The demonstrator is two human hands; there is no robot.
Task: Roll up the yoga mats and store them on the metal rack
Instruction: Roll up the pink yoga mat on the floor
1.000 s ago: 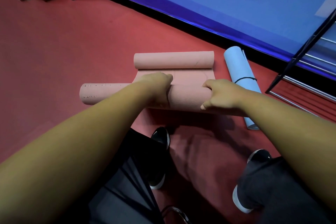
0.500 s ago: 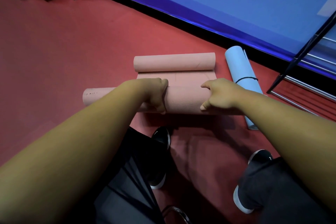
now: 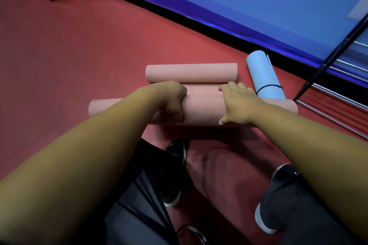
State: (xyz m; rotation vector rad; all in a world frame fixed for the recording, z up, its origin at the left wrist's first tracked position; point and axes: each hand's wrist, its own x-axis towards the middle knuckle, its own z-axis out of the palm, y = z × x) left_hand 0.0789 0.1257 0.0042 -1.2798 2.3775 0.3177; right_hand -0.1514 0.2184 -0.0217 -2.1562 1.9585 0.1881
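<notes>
Hands on pink mat (image 3: 203, 111), half-rolled on red floor (image 3: 99, 55): left hand (image 3: 171, 99) curls fingers round the roll, right hand (image 3: 237, 103) presses flat on top. Best to push both sides evenly toward curled far end (image 3: 191, 73) so edges stay flush. Soft ribbed foam cylinder; banded blue mat (image 3: 264, 79) lies near metal rack (image 3: 336, 93).
</notes>
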